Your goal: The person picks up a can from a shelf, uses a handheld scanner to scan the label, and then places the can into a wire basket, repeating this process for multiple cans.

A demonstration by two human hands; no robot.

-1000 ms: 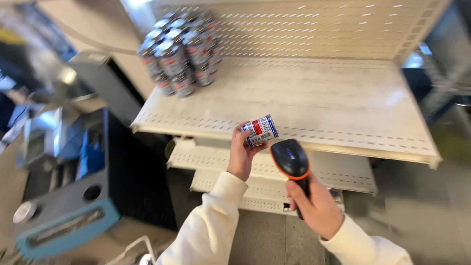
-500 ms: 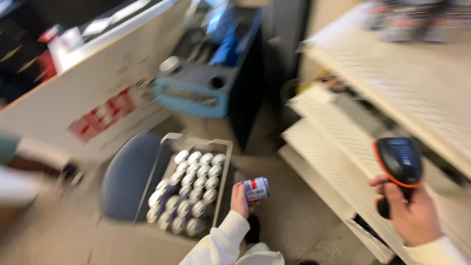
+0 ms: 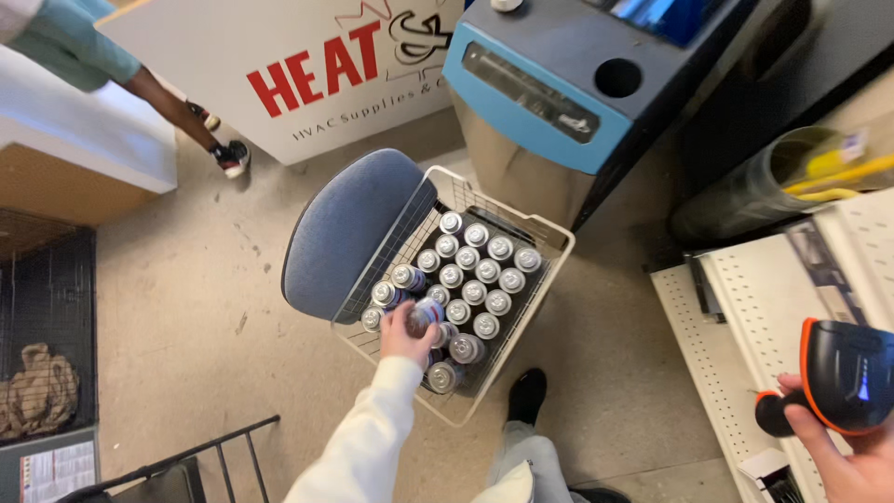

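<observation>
Clad in a long, loose cream-white sleeve on the left arm, softly creased, ending in a plain cuff at the left hand (image 3: 406, 337). Bare at the right hand (image 3: 852, 461), lower right. Pale grey trousers and a black shoe (image 3: 527, 395) near the bottom edge.

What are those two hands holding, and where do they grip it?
The left hand grips a can around its side, over the basket. The right hand holds a scanner by its handle.
</observation>
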